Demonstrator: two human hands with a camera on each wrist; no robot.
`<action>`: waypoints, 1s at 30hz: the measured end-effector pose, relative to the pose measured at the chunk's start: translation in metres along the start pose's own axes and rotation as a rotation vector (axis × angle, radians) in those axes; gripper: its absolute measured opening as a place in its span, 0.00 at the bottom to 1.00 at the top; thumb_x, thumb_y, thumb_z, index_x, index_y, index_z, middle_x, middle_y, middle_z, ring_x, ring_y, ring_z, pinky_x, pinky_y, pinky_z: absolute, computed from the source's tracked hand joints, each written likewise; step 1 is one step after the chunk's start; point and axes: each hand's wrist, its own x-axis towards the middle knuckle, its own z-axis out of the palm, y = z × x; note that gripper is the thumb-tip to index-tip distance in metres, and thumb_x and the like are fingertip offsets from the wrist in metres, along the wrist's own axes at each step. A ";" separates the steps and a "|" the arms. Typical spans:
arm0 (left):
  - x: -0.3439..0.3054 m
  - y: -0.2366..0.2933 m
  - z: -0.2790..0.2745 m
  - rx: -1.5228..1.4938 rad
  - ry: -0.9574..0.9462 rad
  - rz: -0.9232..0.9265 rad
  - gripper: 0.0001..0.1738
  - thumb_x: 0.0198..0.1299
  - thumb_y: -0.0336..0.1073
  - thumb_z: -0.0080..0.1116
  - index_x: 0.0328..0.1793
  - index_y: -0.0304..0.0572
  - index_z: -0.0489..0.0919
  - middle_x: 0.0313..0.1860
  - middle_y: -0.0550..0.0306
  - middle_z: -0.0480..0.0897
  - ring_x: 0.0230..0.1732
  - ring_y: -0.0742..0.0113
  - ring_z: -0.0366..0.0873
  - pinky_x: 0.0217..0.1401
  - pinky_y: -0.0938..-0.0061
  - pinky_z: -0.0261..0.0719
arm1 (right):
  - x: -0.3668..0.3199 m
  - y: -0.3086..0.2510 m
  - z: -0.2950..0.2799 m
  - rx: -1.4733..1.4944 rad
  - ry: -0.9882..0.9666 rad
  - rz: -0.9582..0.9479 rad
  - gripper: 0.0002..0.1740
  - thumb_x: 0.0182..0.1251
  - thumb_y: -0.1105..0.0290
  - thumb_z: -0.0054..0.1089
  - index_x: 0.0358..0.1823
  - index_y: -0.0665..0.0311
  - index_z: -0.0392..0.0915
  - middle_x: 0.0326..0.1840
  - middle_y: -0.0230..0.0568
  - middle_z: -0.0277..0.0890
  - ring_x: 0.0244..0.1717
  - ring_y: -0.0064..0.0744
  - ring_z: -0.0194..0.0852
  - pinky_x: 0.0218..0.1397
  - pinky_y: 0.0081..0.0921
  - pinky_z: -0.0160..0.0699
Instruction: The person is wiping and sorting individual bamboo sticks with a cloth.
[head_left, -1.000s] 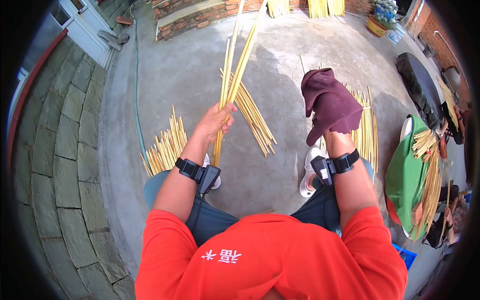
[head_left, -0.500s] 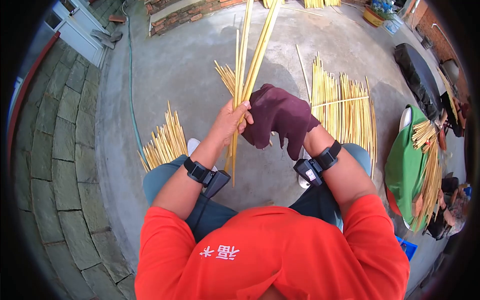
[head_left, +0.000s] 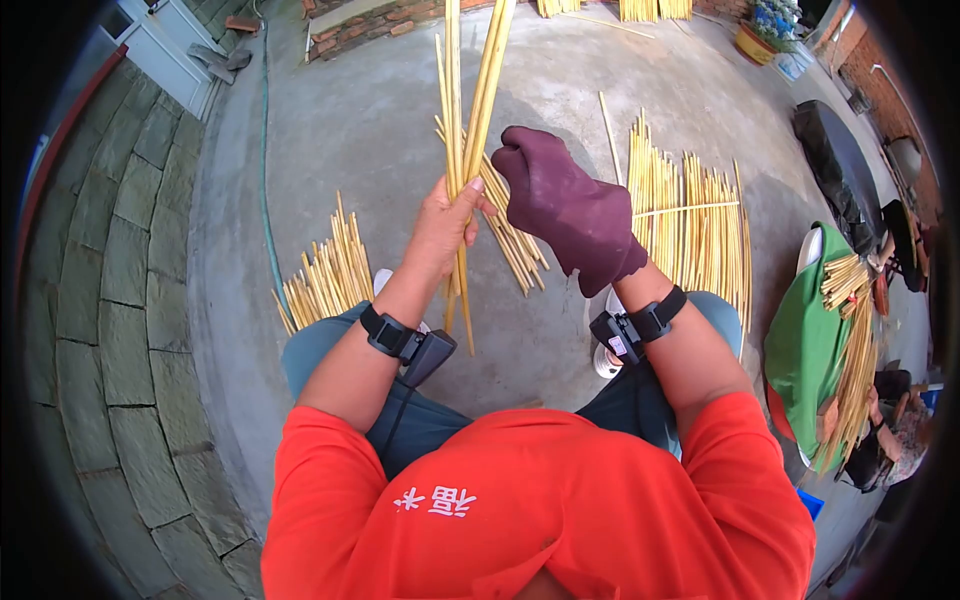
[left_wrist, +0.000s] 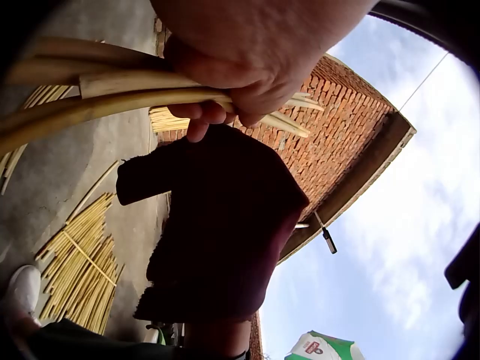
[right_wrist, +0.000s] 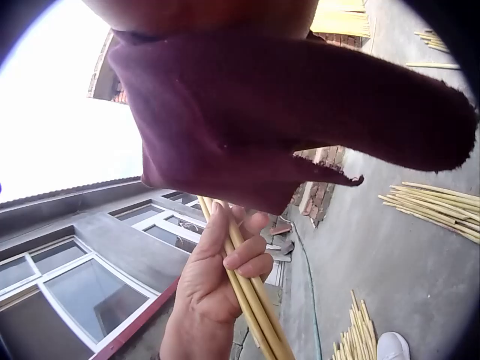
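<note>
The left hand [head_left: 445, 230] is closed round a few long, pale yellow sticks [head_left: 487, 85], thumb along one side and fingers curled over the other. They rise towards 12 o'clock and fan slightly apart, their lower ends hanging above the concrete ground [head_left: 500, 370] between the knees; the grip sits nearer those lower ends, probably so that the long upper parts stay free and within reach. The right hand [right_wrist: 210, 11] is wrapped in a maroon cloth [head_left: 575, 205] that hides its fingers, so whether it is clenched, relaxed or pinching something cannot be told. The cloth (ragged along its edge in the wrist views) comes very near the held sticks at 1 o'clock from the left hand, though contact is unclear; it likely shields the skin from their surface. Seen from the wearer's lap, a loose bunch [head_left: 520, 250] lies aslant at 12 o'clock and another pile [head_left: 335, 270] at 10 o'clock. At 1 o'clock lies a broad spread [head_left: 690, 235] with one stick [head_left: 690, 208] across it, perhaps marking off or steadying the row. More thin stalks [head_left: 860, 370] rest over a green cover [head_left: 800, 350] at 2 o'clock, seemingly kept apart from the rest.
</note>
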 end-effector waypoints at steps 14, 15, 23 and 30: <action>-0.004 -0.001 -0.004 -0.178 0.004 -0.004 0.12 0.49 0.21 0.49 0.41 0.41 0.69 0.20 0.65 0.70 0.11 0.80 0.62 0.12 0.85 0.58 | -0.015 -0.019 -0.014 0.560 -0.082 0.120 0.06 0.53 0.69 0.55 0.25 0.64 0.72 0.22 0.41 0.71 0.28 0.31 0.70 0.30 0.25 0.65; -0.005 -0.001 -0.003 -0.177 -0.001 -0.005 0.12 0.49 0.21 0.49 0.41 0.41 0.69 0.20 0.65 0.70 0.11 0.80 0.62 0.12 0.85 0.58 | -0.013 -0.009 -0.012 0.684 -0.176 0.052 0.06 0.52 0.69 0.55 0.24 0.63 0.74 0.23 0.40 0.72 0.28 0.32 0.70 0.30 0.23 0.64; -0.020 -0.007 0.005 -0.043 -0.137 -0.090 0.11 0.50 0.23 0.52 0.41 0.39 0.69 0.19 0.65 0.69 0.10 0.80 0.61 0.12 0.85 0.58 | -0.029 0.024 0.021 1.010 0.201 -0.016 0.03 0.47 0.71 0.56 0.22 0.63 0.75 0.23 0.37 0.73 0.22 0.28 0.65 0.30 0.22 0.63; -0.017 -0.007 0.011 0.144 -0.215 -0.115 0.16 0.63 0.46 0.44 0.45 0.41 0.67 0.21 0.56 0.74 0.11 0.79 0.61 0.16 0.86 0.59 | -0.035 0.016 0.002 1.000 0.310 0.275 0.04 0.46 0.71 0.56 0.23 0.64 0.74 0.20 0.35 0.71 0.19 0.29 0.67 0.23 0.24 0.65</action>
